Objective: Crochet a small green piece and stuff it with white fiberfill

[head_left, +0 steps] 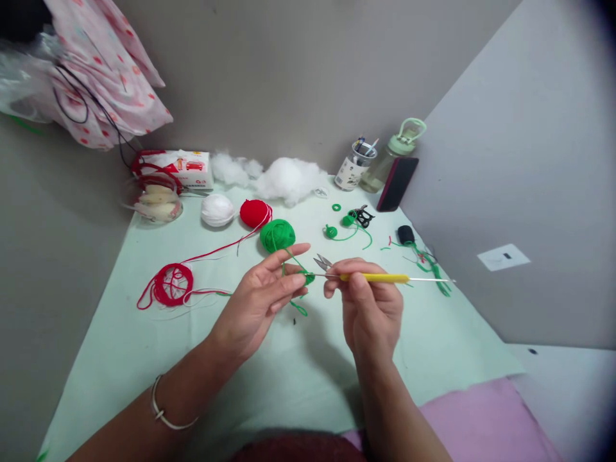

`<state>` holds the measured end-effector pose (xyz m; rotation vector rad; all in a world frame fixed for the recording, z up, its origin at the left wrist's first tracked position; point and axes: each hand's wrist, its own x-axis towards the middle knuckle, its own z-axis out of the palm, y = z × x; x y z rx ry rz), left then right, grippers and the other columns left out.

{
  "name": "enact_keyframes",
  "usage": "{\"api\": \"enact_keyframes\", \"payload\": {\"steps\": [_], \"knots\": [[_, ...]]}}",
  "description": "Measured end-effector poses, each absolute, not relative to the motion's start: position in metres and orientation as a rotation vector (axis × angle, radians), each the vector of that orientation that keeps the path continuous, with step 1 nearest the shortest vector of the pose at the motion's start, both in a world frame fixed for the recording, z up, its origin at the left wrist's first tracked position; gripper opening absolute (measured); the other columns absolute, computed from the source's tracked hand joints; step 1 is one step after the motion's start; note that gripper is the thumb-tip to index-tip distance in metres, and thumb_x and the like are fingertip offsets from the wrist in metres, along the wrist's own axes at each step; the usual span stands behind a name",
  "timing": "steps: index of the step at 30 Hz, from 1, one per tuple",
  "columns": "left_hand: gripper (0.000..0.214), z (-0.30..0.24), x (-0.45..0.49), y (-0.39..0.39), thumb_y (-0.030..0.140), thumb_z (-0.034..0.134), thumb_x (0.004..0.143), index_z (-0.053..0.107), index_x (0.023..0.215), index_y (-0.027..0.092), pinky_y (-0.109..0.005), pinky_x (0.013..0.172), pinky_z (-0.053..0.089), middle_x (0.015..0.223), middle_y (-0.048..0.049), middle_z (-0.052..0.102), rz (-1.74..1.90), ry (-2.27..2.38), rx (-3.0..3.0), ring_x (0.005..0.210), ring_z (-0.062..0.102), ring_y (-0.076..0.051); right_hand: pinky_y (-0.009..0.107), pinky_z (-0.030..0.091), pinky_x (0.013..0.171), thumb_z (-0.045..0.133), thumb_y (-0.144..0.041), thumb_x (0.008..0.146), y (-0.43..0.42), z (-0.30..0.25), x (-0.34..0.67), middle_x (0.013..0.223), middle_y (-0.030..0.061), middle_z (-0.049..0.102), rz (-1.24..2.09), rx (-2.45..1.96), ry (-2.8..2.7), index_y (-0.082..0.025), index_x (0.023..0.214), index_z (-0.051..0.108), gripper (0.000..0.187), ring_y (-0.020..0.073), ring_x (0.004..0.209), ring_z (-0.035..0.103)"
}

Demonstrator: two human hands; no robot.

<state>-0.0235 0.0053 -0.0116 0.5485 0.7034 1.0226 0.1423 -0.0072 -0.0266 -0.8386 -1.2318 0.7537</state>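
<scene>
My left hand (pixel 262 295) pinches a small green crochet piece (pixel 309 278) between thumb and fingers, and its index finger stretches out with green yarn running over it. That yarn leads back to a green yarn ball (pixel 278 235) just beyond the hand. In my right hand (pixel 370 298) is a crochet hook (pixel 375 278) with a yellow handle, held level; its thin metal tip reaches the green piece. Scissor blades (pixel 322 262) show behind the right fingers, the rest of the scissors hidden. A loose green yarn end (pixel 299 308) hangs under the left hand.
Red (pixel 256 213) and white yarn balls (pixel 217 210) sit behind, with a red yarn coil (pixel 173 285) at left. White stuffing (pixel 291 179), a pen cup (pixel 355 167), a bottle (pixel 389 160) and a phone (pixel 397 184) line the back. Small green crocheted pieces (pixel 330 231) lie right of centre.
</scene>
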Motion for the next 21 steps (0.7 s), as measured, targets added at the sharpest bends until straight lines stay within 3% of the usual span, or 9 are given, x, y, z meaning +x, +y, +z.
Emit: {"api": "enact_keyframes", "payload": {"steps": [6,12,17,21], "knots": [[0.041,-0.0168,-0.0189,0.0027,0.029,0.088,0.083,0.082,0.124,0.028,-0.03,0.078,0.045,0.088,0.0008,0.064,1.029,0.768,0.673,0.076,0.052,-0.012,0.03,0.061,0.064,0.064,-0.026,0.104,-0.0065,-0.032,0.1379,0.091,0.0032,0.08,0.823,-0.921,-1.242,-0.025,0.104,0.081,0.017,0.0145,0.07,0.07],[0.048,-0.0168,-0.0158,0.0037,0.029,0.089,0.082,0.078,0.128,0.022,-0.027,0.066,0.036,0.085,0.0002,0.067,1.053,0.829,0.666,0.073,0.048,-0.012,0.033,0.061,0.071,0.067,-0.011,0.099,-0.0118,-0.028,0.1346,0.1,0.0054,0.08,0.485,-0.936,-1.507,-0.028,0.113,0.082,0.027,0.0185,0.088,0.073],[0.048,-0.0162,-0.0168,0.0052,0.028,0.089,0.081,0.077,0.127,0.019,-0.027,0.068,0.037,0.081,0.0015,0.063,1.055,0.819,0.606,0.071,0.048,-0.011,0.03,0.061,0.064,0.067,-0.024,0.103,-0.0081,-0.0309,0.1383,0.093,0.0024,0.077,0.804,-0.914,-1.23,-0.028,0.104,0.083,0.016,0.0138,0.071,0.07],[0.042,-0.0166,-0.0198,0.0064,0.027,0.09,0.079,0.079,0.119,0.02,-0.027,0.072,0.04,0.084,0.0011,0.063,1.072,0.838,0.567,0.075,0.053,-0.011,0.029,0.063,0.064,0.068,-0.031,0.103,-0.0063,-0.0313,0.1403,0.092,0.002,0.077,0.923,-0.873,-1.059,-0.025,0.1,0.083,0.016,0.0138,0.071,0.073]]}}
